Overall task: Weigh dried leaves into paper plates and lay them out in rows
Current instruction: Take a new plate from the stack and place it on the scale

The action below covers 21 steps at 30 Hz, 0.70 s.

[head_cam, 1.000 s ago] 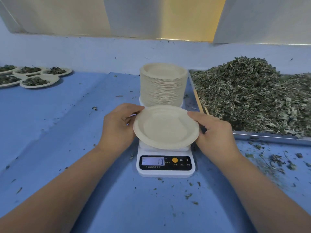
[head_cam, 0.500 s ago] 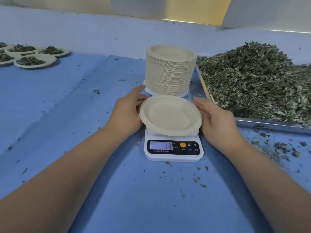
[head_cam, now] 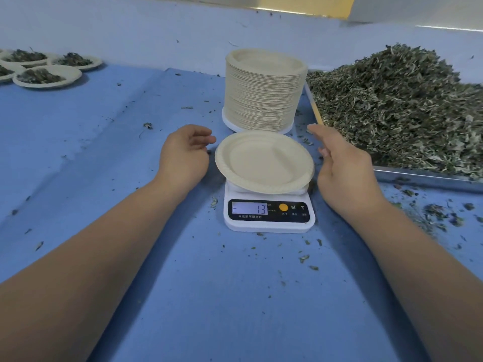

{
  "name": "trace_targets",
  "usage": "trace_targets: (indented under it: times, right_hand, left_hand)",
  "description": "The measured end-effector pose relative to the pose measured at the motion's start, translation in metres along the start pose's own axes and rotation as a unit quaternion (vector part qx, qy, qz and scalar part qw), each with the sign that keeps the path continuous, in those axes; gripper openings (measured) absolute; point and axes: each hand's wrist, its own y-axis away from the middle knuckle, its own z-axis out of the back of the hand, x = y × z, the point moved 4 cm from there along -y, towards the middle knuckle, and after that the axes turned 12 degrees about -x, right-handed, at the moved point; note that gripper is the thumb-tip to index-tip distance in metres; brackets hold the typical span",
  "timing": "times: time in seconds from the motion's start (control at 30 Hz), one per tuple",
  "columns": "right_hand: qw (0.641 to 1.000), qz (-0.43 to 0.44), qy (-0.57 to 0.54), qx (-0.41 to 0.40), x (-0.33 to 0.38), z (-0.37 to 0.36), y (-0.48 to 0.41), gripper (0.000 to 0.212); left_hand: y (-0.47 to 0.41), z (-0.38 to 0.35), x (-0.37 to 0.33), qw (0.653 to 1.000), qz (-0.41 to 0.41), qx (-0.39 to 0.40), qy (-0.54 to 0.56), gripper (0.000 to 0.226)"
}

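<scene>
An empty paper plate [head_cam: 264,162] sits on the white kitchen scale [head_cam: 269,218], whose display reads 13 with a minus sign. My left hand [head_cam: 185,155] hovers just left of the plate, fingers loosely curled, holding nothing. My right hand [head_cam: 339,163] is just right of the plate, fingers relaxed and apart from the rim. A tall stack of paper plates [head_cam: 264,90] stands right behind the scale. Dried leaves [head_cam: 397,105] are heaped in a metal tray [head_cam: 428,177] at the right.
Several filled plates [head_cam: 47,74] lie in rows at the far left on the blue table cover [head_cam: 104,152]. Leaf crumbs are scattered around the scale and below the tray. A pale blue wall runs along the back.
Both hands have let go of the plate and drawn a little outward; it now rests alone on the scale. The view has tilted down slightly.
</scene>
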Motion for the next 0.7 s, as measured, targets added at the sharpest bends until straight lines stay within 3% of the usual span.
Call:
trace_targets:
  times: [0.13,0.23,0.37,0.47,0.6,0.7]
  right_hand:
    - [1.000,0.010,-0.005,-0.006,0.002,0.001,0.001,0.067]
    - [1.000,0.014,-0.007,-0.004,0.002,0.001,0.000,0.066]
    - [0.999,0.038,-0.016,-0.026,0.004,0.005,0.001,0.063]
    - [0.996,0.062,-0.031,-0.056,0.008,0.010,0.001,0.062]
    - [0.996,0.060,-0.032,-0.062,0.008,0.010,0.002,0.062]
    - [0.995,0.061,-0.037,-0.073,0.005,0.011,0.001,0.058]
  left_hand:
    - [0.002,0.002,-0.004,0.992,0.053,-0.011,0.118,0.027]
    - [0.005,-0.003,-0.008,0.988,0.041,0.053,0.142,0.029]
    - [0.010,-0.015,-0.007,0.973,0.056,0.171,0.147,0.068]
    - [0.016,-0.021,-0.009,0.964,0.055,0.222,0.132,0.077]
    - [0.021,-0.025,-0.011,0.964,0.056,0.232,0.117,0.084]
    - [0.019,-0.022,-0.012,0.967,0.082,0.194,0.140,0.072]
